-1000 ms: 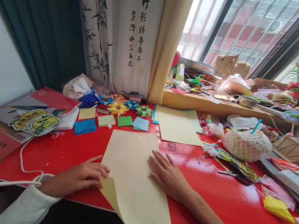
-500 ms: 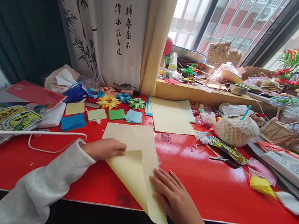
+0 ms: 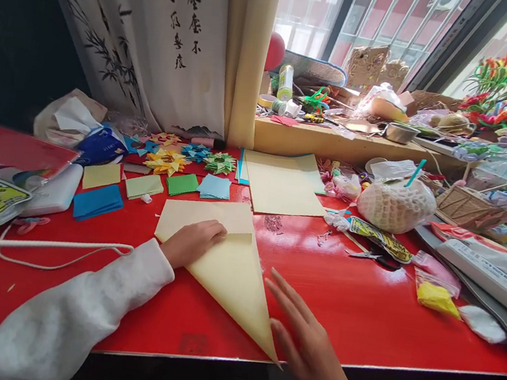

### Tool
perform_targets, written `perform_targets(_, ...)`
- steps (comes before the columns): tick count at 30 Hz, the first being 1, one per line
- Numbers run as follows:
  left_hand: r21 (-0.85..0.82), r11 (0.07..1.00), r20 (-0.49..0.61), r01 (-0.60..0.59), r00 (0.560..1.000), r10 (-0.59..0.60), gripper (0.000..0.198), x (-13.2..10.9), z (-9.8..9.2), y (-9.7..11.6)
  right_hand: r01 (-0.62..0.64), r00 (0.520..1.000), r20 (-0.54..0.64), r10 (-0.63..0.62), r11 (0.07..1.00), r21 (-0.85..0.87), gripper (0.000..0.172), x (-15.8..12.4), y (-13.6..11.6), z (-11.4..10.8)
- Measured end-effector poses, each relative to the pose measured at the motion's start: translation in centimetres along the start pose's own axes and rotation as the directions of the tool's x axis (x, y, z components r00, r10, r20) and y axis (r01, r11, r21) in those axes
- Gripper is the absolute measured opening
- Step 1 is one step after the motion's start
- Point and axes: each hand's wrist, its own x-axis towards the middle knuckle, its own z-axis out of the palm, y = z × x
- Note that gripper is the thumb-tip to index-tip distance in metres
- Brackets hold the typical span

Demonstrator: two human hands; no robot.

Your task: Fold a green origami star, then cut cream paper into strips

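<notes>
A cream sheet of paper (image 3: 230, 282) lies on the red table, with its lower left corner folded up and over to the right edge. The flap makes a slanted fold that runs down to a sharp tip at the table's front edge. My left hand (image 3: 196, 240), in a pale grey sleeve, is closed on the flap's upper edge, and its fingertips are partly hidden. To the right of the sheet, my right hand (image 3: 303, 334) hovers with fingers apart, close to the slanted tip and holding nothing.
Small paper stacks, blue (image 3: 98, 202) and green (image 3: 182, 184) among them, and folded paper stars (image 3: 165, 162) sit at the back left. More large sheets (image 3: 283, 185) lie behind. Scissors (image 3: 374, 257) rest at right. A white cable (image 3: 59, 243) crosses the left side.
My left hand has brought the corner up and right, so the flap lies flatter. My right hand has come off the sheet's right edge. The view has shifted slightly.
</notes>
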Motion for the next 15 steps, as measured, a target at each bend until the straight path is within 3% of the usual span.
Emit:
perform_targets(2,-0.015,1.0,-0.005,0.008,1.0,-0.008,0.023,0.4,0.0,-0.1,0.18,0.983,0.066,-0.173,0.978,-0.106,0.046,-0.1,-0.5,0.1)
perform_targets(4,-0.015,1.0,-0.015,0.015,1.0,-0.015,0.023,0.8,0.0,-0.1,0.286,0.956,0.119,-0.268,0.941,-0.179,0.045,-0.3,-0.7,0.3)
perform_targets(15,-0.049,0.998,-0.029,0.04,0.999,-0.041,0.019,1.9,0.3,0.1,0.414,0.91,0.171,-0.377,0.827,-0.381,0.041,-0.8,-0.3,0.8)
